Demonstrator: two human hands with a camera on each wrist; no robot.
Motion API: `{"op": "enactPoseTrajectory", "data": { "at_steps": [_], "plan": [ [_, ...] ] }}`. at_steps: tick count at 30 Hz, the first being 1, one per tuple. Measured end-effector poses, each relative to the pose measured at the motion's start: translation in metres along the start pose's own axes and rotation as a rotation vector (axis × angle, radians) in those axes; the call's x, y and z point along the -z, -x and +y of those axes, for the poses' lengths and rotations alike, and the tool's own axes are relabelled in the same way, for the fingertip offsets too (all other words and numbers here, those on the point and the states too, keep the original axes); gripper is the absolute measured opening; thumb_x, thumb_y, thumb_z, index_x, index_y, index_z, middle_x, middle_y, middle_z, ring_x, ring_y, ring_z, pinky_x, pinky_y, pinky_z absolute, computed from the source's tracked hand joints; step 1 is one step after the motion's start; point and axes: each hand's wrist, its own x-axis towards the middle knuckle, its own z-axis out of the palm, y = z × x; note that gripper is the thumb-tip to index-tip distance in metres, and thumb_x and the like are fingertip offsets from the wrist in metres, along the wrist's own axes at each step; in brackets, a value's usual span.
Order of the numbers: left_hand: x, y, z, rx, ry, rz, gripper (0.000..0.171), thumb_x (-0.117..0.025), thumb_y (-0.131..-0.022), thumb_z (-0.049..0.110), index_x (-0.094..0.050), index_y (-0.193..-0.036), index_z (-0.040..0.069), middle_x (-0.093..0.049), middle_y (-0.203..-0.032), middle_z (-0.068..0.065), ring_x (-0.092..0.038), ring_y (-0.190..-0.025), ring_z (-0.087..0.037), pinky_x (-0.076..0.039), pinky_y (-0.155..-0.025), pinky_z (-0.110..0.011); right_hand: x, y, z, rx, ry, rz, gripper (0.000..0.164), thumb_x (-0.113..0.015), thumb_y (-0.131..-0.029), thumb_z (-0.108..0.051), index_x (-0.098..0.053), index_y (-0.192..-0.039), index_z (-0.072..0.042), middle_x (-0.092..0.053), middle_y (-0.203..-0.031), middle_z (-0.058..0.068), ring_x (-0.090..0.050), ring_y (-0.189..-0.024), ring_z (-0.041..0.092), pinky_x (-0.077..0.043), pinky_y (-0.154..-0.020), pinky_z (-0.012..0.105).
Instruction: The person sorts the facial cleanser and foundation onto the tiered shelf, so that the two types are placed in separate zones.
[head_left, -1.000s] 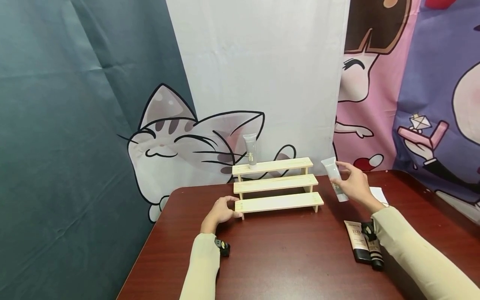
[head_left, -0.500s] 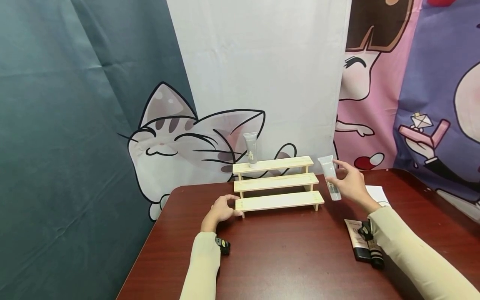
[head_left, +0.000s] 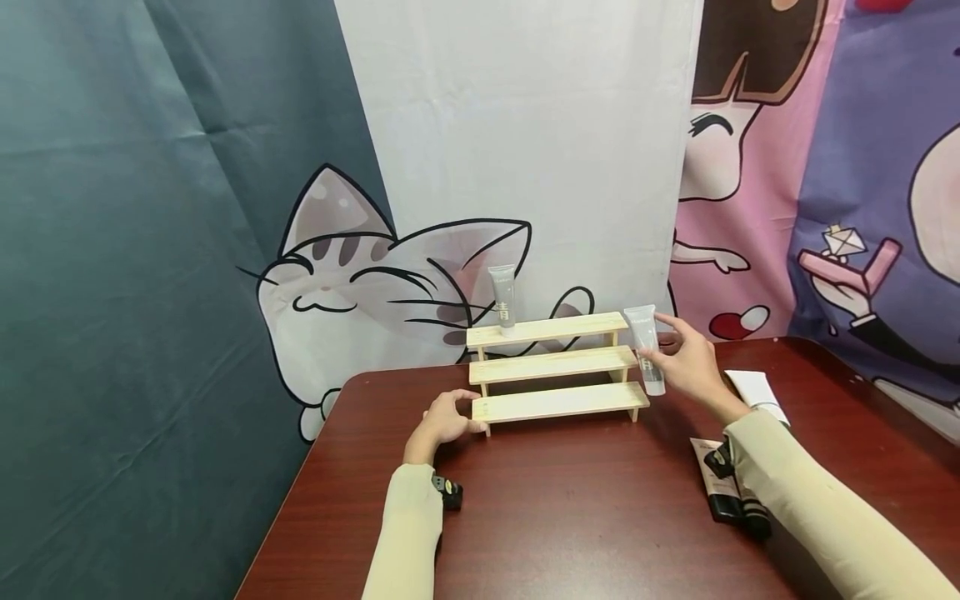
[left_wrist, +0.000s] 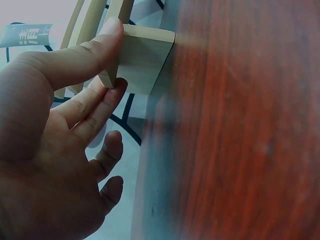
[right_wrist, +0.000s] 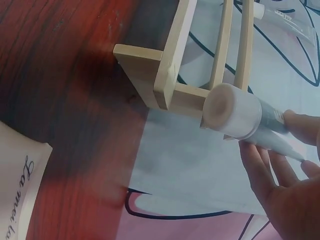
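Observation:
A three-tier pale wooden display rack [head_left: 555,403] stands on the table. My left hand [head_left: 444,418] pinches the left end of its lowest shelf; in the left wrist view the thumb [left_wrist: 111,30] lies on one face of the board and fingers on the other. My right hand [head_left: 686,362] holds a clear grey squeeze tube [head_left: 645,348] upright, cap down, beside the rack's right end. In the right wrist view the tube's white cap [right_wrist: 232,111] overlaps the ends of the upper shelves. A similar tube [head_left: 504,297] stands cap down on the top shelf, toward the left.
Right of the rack, a beige tube with a black cap [head_left: 724,507] and a dark-capped tube [head_left: 754,518] lie partly under my right forearm. A white tube [head_left: 752,389] lies behind my right wrist. A printed cloth backdrop [head_left: 600,167] hangs behind the brown table [head_left: 570,517].
My right hand has carried the squeeze tube leftward to the rack's right end, and the tube has become more upright. The left hand stays on the lowest shelf.

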Motion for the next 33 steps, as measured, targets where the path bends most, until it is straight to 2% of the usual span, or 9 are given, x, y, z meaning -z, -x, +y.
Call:
{"op": "enactPoseTrajectory", "data": {
  "at_steps": [8, 19, 23, 27, 33],
  "plan": [
    [0.0, -0.001, 0.0, -0.001, -0.003, 0.003, 0.053, -0.088, -0.072, 0.03, -0.069, -0.121, 0.021, -0.059, -0.134, -0.012, -0.051, -0.128, -0.034, -0.031, -0.101, -0.062, -0.006, -0.002, 0.001, 0.011, -0.034, 0.011, 0.068, -0.08, -0.083, -0.006, -0.049, -0.143, -0.003, -0.069, -0.108, 0.029, -0.07, -0.088, 0.041, -0.04, -0.065, 0.004],
    [0.0, -0.002, 0.001, 0.007, -0.003, -0.004, 0.052, -0.088, -0.073, 0.03, -0.069, -0.121, 0.022, -0.058, -0.135, -0.011, -0.05, -0.129, -0.033, -0.03, -0.101, -0.061, -0.014, -0.005, -0.004, 0.027, -0.113, 0.047, 0.068, -0.079, -0.084, -0.006, -0.048, -0.145, -0.005, -0.068, -0.11, 0.029, -0.069, -0.091, 0.042, -0.044, -0.066, 0.006],
    [0.001, -0.004, 0.003, -0.01, 0.001, -0.008, 0.053, -0.088, -0.073, 0.031, -0.069, -0.121, 0.021, -0.059, -0.135, -0.01, -0.049, -0.129, -0.034, -0.03, -0.101, -0.062, -0.017, -0.008, -0.006, 0.028, -0.123, 0.081, 0.068, -0.08, -0.083, -0.006, -0.049, -0.144, -0.006, -0.069, -0.11, 0.028, -0.07, -0.087, 0.032, -0.045, -0.067, 0.006],
    [0.001, -0.004, 0.003, -0.003, 0.003, -0.008, 0.053, -0.088, -0.073, 0.03, -0.069, -0.121, 0.02, -0.059, -0.136, -0.01, -0.049, -0.129, -0.034, -0.029, -0.102, -0.061, -0.022, -0.012, -0.01, 0.027, -0.136, 0.082, 0.069, -0.08, -0.083, -0.005, -0.05, -0.144, -0.007, -0.069, -0.11, 0.026, -0.069, -0.085, 0.023, -0.046, -0.067, 0.008],
    [0.0, -0.002, 0.001, 0.01, -0.004, -0.004, 0.052, -0.088, -0.073, 0.03, -0.069, -0.121, 0.021, -0.058, -0.136, -0.011, -0.049, -0.129, -0.034, -0.03, -0.102, -0.061, -0.033, -0.015, -0.018, 0.011, -0.18, 0.072, 0.069, -0.079, -0.084, -0.005, -0.048, -0.146, -0.009, -0.068, -0.113, 0.026, -0.069, -0.093, 0.035, -0.046, -0.068, 0.008]
  ]
}}
